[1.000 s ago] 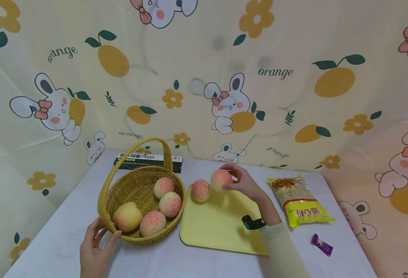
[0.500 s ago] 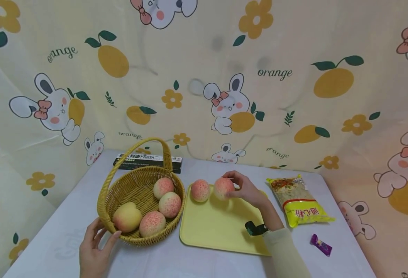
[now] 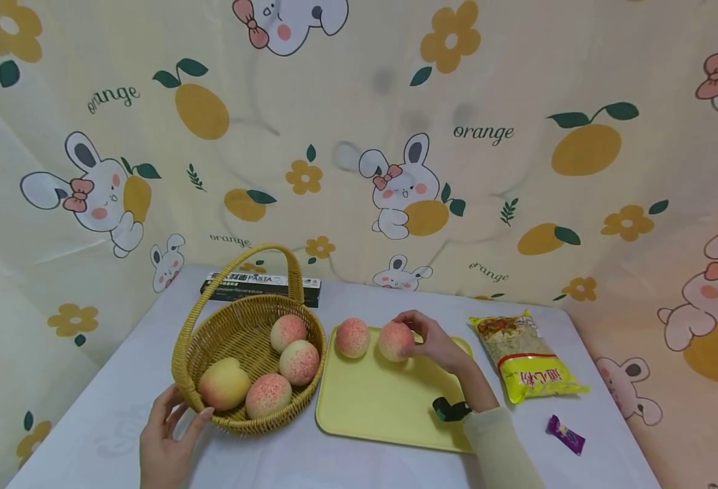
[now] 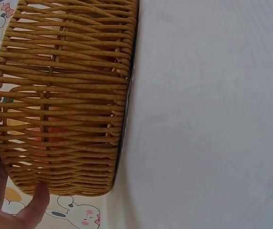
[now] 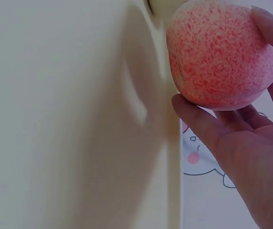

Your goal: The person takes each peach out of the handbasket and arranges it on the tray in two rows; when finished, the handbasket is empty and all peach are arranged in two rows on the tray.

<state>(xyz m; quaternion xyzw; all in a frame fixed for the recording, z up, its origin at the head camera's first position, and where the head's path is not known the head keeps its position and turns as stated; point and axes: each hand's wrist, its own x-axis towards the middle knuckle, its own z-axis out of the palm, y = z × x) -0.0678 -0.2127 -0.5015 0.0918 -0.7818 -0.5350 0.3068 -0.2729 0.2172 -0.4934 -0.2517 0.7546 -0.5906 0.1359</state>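
My right hand [image 3: 435,343] grips a pink-speckled peach [image 3: 397,341] over the back of a yellow tray [image 3: 389,407]. In the right wrist view the fingers curl round the peach [image 5: 222,52], which throws a shadow on the tray. Another peach [image 3: 352,337] sits on the tray's back left corner, just beside it. My left hand [image 3: 169,435] holds the wicker basket [image 3: 248,426] at its near left rim, by the foot of the handle. The left wrist view shows the thumb [image 4: 40,195] against the woven wall. Inside the basket lie several peaches, one of them yellower [image 3: 224,384].
A black pasta box [image 3: 261,288] lies behind the basket, partly hidden by it. Right of the tray are a yellow bag of noodles [image 3: 526,353] and a small purple wrapped sweet [image 3: 566,435]. A patterned cloth [image 3: 334,102] hangs behind the white table [image 3: 261,468].
My right hand has moved the peach slightly right and down towards the tray, widening the gap to the other peach. My left hand and the basket stay in place.
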